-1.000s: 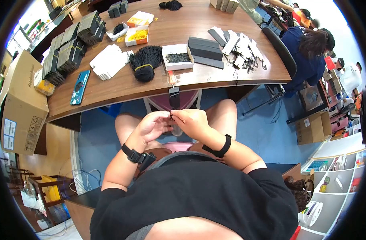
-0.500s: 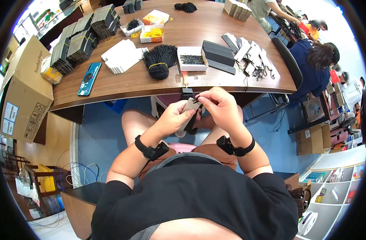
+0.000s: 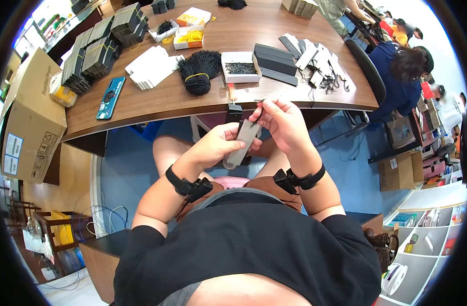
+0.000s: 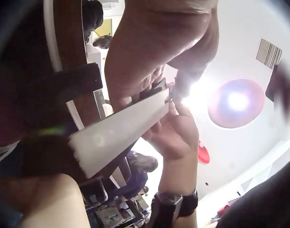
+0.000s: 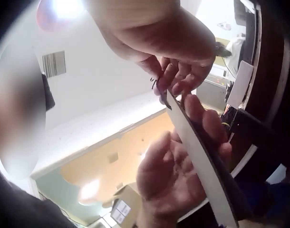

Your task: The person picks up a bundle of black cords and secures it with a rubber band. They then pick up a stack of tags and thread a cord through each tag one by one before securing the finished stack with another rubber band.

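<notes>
My left hand [image 3: 216, 146] holds a long, narrow pale card strip [image 3: 245, 143] over the lap, thumb across its face and fingers behind. A darker backing shows along the strip's edge in the right wrist view. At the strip's upper end, my right hand [image 3: 283, 125] pinches a short black cord [image 5: 162, 95] between thumb and fingertips. The cord meets the card right at its end, and a loose tip sticks out beyond the fingers. Just behind the hands, a black clip-like block [image 3: 234, 111] stands at the table's front edge.
On the table [image 3: 157, 109] are a white box of small black pieces [image 3: 242, 77], a black cord bundle [image 3: 199, 74], blank white cards [image 3: 151, 67], dark strips [image 3: 274, 64], corded white tags [image 3: 320, 64] and a phone [image 3: 111, 98]. A carton [image 3: 34, 117] stands left.
The hands were close together at the block; they then came apart with the pale strip in the left hand. Since then the strip has tilted more upright, and the right hand has drawn the cord upward.
</notes>
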Available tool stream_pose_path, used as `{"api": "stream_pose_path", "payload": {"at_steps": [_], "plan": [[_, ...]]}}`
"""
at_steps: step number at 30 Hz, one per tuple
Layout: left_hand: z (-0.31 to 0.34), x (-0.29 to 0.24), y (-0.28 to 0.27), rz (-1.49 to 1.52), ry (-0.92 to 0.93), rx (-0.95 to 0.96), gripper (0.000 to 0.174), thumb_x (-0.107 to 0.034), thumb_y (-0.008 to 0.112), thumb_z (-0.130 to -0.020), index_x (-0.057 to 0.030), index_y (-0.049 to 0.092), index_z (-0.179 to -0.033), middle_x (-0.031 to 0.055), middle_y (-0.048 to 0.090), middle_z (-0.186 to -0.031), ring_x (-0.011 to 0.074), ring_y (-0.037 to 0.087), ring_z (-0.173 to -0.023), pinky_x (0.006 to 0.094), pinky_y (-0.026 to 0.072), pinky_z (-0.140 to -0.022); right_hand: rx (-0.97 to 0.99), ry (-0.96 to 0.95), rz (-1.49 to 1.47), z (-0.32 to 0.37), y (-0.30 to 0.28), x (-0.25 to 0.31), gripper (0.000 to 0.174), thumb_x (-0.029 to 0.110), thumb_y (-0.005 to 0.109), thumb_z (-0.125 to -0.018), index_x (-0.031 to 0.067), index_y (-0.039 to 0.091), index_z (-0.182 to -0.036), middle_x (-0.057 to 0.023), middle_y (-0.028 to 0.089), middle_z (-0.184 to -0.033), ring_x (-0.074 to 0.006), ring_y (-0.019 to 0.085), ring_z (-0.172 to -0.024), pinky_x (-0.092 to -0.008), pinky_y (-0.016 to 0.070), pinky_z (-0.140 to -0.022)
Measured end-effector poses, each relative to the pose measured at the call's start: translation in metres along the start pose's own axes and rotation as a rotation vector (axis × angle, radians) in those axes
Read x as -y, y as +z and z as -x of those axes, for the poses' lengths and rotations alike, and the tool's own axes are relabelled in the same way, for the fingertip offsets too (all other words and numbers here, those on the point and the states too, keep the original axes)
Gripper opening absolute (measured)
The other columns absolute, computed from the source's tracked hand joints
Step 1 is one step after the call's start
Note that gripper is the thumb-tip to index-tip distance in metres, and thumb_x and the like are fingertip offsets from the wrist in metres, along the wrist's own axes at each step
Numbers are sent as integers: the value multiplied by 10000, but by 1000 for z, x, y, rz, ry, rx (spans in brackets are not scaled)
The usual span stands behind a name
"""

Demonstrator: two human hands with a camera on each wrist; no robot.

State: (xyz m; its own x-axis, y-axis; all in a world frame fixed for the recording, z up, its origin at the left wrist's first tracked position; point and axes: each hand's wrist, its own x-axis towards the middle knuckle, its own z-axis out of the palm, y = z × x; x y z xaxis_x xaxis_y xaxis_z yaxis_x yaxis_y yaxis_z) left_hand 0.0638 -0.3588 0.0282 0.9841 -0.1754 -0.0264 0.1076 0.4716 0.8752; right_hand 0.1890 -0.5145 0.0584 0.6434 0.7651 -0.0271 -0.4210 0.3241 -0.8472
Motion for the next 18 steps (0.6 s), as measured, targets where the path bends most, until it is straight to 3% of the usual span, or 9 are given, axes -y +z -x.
{"api": "stream_pose_path", "payload": {"at_steps": [1, 2, 4, 6, 8, 10, 13, 17, 18], "plan": [[0, -3, 3, 40, -17, -24, 303, -169, 603, -950, 14, 569, -1189, 129, 674, -1077, 180, 662, -966, 319, 519, -894, -36, -80, 183, 0, 4, -6, 124, 123, 583, -962, 13, 641, -968, -81, 685, -829, -94, 604, -697, -218, 482, -648], [-1, -6, 2, 57, -45, -30, 298, -176, 606, -950, 13, 575, -1179, 129, 678, -1060, 180, 664, -959, 319, 522, -887, -12, -108, 247, 2, 11, -7, 105, 101, 594, -953, 6, 638, -944, -71, 680, -818, -74, 571, -643, -200, 467, -594], [-1, -7, 0, 101, -109, -45, 291, -190, 612, -951, 10, 588, -1161, 130, 686, -1027, 181, 669, -944, 319, 528, -875, -1, -240, 411, 4, 21, -8, 101, 83, 603, -946, -12, 637, -950, -56, 675, -804, -70, 571, -631, -205, 471, -562], [-3, 2, -4, 53, -35, -50, 275, -214, 614, -956, -4, 608, -1133, 89, 686, -940, 147, 657, -864, 297, 532, -809, -145, -536, 819, 9, 30, 0, 97, 61, 600, -944, -21, 640, -976, -48, 671, -820, -71, 587, -643, -219, 486, -561], [-2, 3, -5, -81, -8, -72, 259, -210, 609, -958, -11, 612, -1124, 60, 675, -895, 124, 638, -810, 283, 526, -764, -141, -585, 548, 4, 24, -5, 101, 40, 598, -941, -38, 642, -989, -52, 671, -828, -83, 616, -711, -220, 510, -644], [0, 0, -1, -293, -8, -56, 246, -158, 604, -936, -17, 604, -1138, 13, 642, -852, 90, 592, -763, 260, 497, -713, -106, -502, 285, 7, 27, -5, 109, 45, 609, -938, -44, 643, -990, -50, 673, -824, -82, 621, -737, -215, 512, -675], [-2, 3, 5, -447, -3, -43, 300, -110, 605, -898, -12, 586, -1181, 2, 639, -874, 77, 582, -780, 246, 482, -723, -29, -534, 416, 10, 29, -6, 113, 49, 613, -937, -44, 643, -994, -58, 676, -827, -82, 623, -740, -215, 510, -673], [-2, -3, 12, -275, -3, -43, 308, -137, 587, -927, 4, 569, -1200, 14, 645, -871, 75, 585, -780, 239, 472, -721, -64, -418, 607, 6, 24, 4, 124, 63, 604, -944, -42, 643, -995, -73, 678, -814, -100, 626, -738, -224, 508, -677], [-3, 0, 6, -288, 1, 0, 306, -152, 583, -939, 1, 570, -1204, 23, 648, -889, 85, 595, -803, 251, 479, -745, -62, -400, 522, 4, 22, 5, 125, 68, 600, -946, -41, 643, -991, -75, 678, -813, -107, 625, -731, -230, 507, -681]]}}
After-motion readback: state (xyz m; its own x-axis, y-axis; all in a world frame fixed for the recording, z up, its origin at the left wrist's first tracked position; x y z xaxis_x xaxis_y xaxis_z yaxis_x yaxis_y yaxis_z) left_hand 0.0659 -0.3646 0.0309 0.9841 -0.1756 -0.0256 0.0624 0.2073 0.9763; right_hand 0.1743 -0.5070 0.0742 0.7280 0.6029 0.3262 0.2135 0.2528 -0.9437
